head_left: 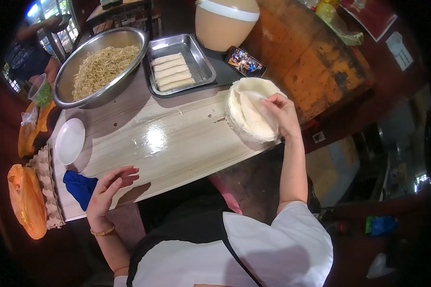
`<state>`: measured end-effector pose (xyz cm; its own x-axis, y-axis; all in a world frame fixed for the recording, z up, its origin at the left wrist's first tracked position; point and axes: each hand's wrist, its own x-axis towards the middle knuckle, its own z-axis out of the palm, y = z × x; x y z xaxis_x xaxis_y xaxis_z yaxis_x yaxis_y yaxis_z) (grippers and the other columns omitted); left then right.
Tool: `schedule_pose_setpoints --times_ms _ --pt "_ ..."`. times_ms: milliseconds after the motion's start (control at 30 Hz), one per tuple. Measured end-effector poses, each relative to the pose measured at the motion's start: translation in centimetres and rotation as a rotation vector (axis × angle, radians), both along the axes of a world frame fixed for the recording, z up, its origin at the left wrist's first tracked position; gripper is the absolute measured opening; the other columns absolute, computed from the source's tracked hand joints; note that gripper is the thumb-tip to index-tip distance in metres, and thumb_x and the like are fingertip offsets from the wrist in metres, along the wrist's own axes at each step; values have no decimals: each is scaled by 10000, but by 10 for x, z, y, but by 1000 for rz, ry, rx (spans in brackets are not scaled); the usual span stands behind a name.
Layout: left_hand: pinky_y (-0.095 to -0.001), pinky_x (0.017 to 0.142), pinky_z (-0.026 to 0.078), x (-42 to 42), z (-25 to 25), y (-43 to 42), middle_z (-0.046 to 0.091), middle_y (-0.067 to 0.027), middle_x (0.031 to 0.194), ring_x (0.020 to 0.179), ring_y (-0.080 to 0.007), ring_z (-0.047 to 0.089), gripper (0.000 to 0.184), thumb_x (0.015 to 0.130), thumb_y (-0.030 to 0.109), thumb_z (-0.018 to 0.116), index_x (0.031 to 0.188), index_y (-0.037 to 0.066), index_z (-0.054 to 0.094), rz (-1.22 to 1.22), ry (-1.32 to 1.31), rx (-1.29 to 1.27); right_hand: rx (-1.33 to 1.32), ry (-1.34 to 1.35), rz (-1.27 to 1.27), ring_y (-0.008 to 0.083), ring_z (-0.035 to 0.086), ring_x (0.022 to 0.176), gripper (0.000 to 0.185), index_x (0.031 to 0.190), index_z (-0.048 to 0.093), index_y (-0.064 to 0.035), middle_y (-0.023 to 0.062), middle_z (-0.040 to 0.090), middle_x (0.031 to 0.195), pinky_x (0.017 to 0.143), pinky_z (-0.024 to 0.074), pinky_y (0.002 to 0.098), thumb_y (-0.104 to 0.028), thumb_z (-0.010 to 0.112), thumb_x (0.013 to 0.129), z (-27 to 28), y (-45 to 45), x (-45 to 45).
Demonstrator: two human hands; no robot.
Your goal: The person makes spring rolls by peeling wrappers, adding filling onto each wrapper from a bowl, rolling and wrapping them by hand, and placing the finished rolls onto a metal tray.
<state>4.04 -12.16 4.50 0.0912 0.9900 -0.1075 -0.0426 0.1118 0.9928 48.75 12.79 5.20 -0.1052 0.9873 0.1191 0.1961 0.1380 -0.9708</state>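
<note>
At the table's right end lies a stack of thin round spring roll wrappers [248, 117]. My right hand [281, 111] is over it, thumb and fingers pinched on the edge of the top wrapper, which is partly lifted and folded back. My left hand [111, 191] hovers above the front left of the table, fingers stretched out and holding nothing. Close beside it is a crumpled blue cloth [79, 187]. Several rolled spring rolls [173, 71] lie side by side in a metal tray [207, 71] at the back.
A large steel bowl [62, 95] of bean sprouts [105, 64] stands back left. Nearer are a white plate [70, 141], an egg carton [45, 184] and an orange bag [26, 201]. A phone [245, 62] leans by a beige container [225, 26]. Another person [28, 55] is at far left.
</note>
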Motion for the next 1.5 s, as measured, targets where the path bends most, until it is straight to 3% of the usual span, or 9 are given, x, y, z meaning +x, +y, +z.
schedule_pose_setpoints --times_ms 600,800,833,1000,1133,1200,1333,1400,1500 --pt "-282 1016 441 74 13 81 627 -66 1234 1149 -130 569 369 1008 226 575 1289 -13 576 -520 53 30 430 12 -115 37 461 643 150 868 605 -69 -48 560 755 557 355 216 -187 670 933 131 93 -10" --pt "-284 1035 424 88 0 105 607 -65 1272 1178 -137 552 414 1004 203 573 1362 0 524 -488 -3 7 309 25 206 44 526 716 137 918 607 -65 -32 594 823 632 435 215 -195 624 960 144 31 -63" --pt "-371 1042 426 91 -7 111 523 -84 1387 1257 -194 515 546 996 335 569 1431 34 434 -456 31 33 208 156 304 49 547 739 127 940 606 -65 -26 603 842 657 452 217 -189 609 967 142 18 -75" --pt "-380 1071 403 90 -22 122 469 -101 1436 1298 -212 476 712 933 427 636 1469 41 371 -243 -220 26 -172 428 451 72 595 782 105 993 613 -65 -7 629 916 660 490 215 -165 589 973 105 -11 -113" --pt "-338 1013 432 77 -34 118 580 -78 1307 1175 -175 553 496 921 273 659 1323 7 543 -85 -533 -151 -314 170 486 108 606 939 155 1059 617 -60 23 638 997 793 512 264 -177 625 957 36 3 -116" --pt "-294 868 504 77 -47 112 628 -82 1131 990 -165 610 493 924 221 662 1342 11 507 53 71 193 -41 40 348 126 599 986 188 1093 609 -37 41 640 1018 810 510 297 -164 625 956 11 1 -113" --pt "-275 761 489 69 -47 123 642 -71 1035 903 -143 604 421 908 110 645 1296 -10 535 14 69 -184 634 -675 -53 238 624 966 189 1040 653 -11 104 651 1015 871 509 334 -147 654 909 12 0 -62" --pt "-268 723 487 67 -62 135 649 -63 890 830 -141 620 361 889 114 615 1210 -49 588 -9 199 21 561 -699 -101 274 623 948 204 998 678 -12 126 637 1024 855 514 351 -157 709 860 11 -13 -44" --pt "-286 746 492 70 -71 144 671 -113 966 873 -174 629 389 888 132 635 1230 -45 583 50 331 78 452 -757 5 286 596 998 334 1028 695 -20 123 616 1029 832 495 403 -164 811 749 2 -27 -31"
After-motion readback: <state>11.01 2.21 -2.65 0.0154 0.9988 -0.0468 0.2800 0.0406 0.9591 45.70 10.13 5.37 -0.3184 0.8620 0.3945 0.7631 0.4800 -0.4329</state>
